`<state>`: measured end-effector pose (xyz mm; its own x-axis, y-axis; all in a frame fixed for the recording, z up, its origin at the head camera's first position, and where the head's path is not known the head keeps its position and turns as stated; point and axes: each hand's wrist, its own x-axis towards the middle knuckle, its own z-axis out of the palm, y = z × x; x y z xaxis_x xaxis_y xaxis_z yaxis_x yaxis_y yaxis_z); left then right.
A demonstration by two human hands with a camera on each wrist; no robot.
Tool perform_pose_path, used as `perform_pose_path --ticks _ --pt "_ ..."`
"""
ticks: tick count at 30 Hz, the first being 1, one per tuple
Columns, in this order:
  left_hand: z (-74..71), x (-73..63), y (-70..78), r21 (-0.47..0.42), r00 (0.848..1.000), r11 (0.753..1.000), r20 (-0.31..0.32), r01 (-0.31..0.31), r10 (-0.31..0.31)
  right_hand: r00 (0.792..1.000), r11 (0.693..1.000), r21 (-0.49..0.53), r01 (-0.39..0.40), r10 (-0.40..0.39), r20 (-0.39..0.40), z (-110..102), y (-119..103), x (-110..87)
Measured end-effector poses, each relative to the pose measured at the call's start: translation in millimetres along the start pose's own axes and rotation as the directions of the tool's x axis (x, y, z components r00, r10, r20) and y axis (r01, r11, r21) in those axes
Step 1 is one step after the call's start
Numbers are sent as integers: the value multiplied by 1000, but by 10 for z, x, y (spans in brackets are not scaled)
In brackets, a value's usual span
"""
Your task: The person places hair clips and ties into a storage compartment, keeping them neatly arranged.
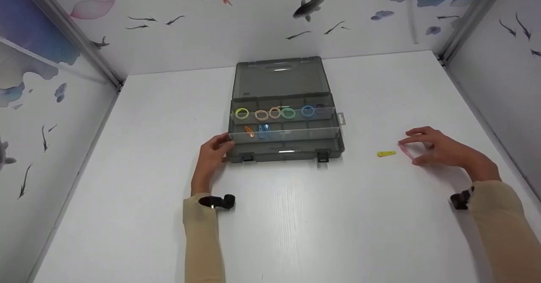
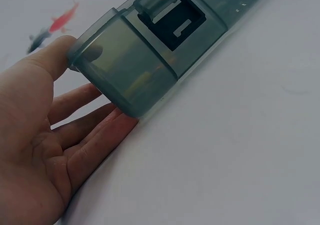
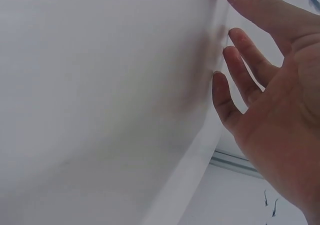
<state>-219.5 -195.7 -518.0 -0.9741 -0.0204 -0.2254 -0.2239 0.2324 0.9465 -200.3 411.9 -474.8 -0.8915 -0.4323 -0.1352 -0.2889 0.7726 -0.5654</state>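
A grey translucent compartment box (image 1: 287, 147) lies with its lid (image 1: 281, 80) open toward the back wall. At its front left corner my left hand (image 1: 213, 154) grips the side; in the left wrist view the thumb shows through the plastic and the fingers reach along the outer bottom edge. To the right, my right hand (image 1: 444, 149) pinches a thin pink band (image 1: 406, 151) between thumb and forefinger, close over the table. Just left of it lies a yellow snap hair clip (image 1: 386, 153). The right wrist view shows the hand (image 3: 280, 105), its thumb tip cut off.
Several hair ties, among them a yellow one (image 1: 242, 113) and a blue one (image 1: 308, 111), sit in the back row. An orange hair clip (image 1: 249, 131) and blue clips (image 1: 264, 131) are in the middle row. Fish-printed walls (image 1: 253, 33) enclose the white table (image 1: 287, 215).
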Motion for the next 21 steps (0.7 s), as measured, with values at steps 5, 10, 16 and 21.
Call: perform_pose_path --ticks 5,10,16,21 --pt "3 3 -19 -9 1000 1000 -1 -5 5 999 999 5 33 -33 -24 21 28 -31" --pt "1 -12 -16 -2 1000 1000 -1 -18 18 998 998 42 46 -44 -45 43 38 -49" --pt "-5 -30 1 6 1000 1000 -3 -23 23 996 997 41 64 -62 -59 48 51 -57" --pt "2 -13 -5 4 1000 1000 1 -27 27 998 998 24 61 -61 -30 19 81 -65"
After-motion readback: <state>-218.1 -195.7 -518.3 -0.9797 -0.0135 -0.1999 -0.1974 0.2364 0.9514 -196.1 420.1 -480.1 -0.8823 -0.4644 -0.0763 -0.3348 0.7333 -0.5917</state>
